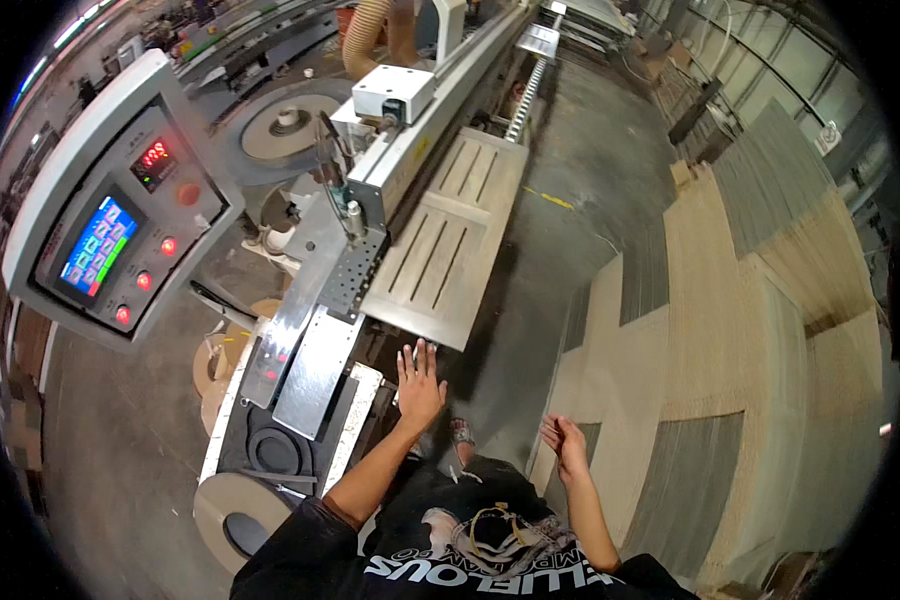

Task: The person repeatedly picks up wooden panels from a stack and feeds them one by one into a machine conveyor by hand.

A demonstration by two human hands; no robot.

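A grooved wooden door panel (435, 245) lies along the edge of a long machine (370, 190), its near end toward me. My left hand (422, 388) reaches forward with fingers stretched out, the fingertips at or just short of the panel's near edge; I cannot tell whether they touch. My right hand (567, 447) hangs in the air to the right, over the side of the stacked boards, with its fingers loosely apart and nothing in them.
On the left stands a control panel (120, 200) with a lit screen and red buttons. Rolls of edge banding (232, 520) sit beside the machine. Large stacks of boards (690, 380) fill the right side. A grey concrete floor (560, 225) runs between machine and stacks.
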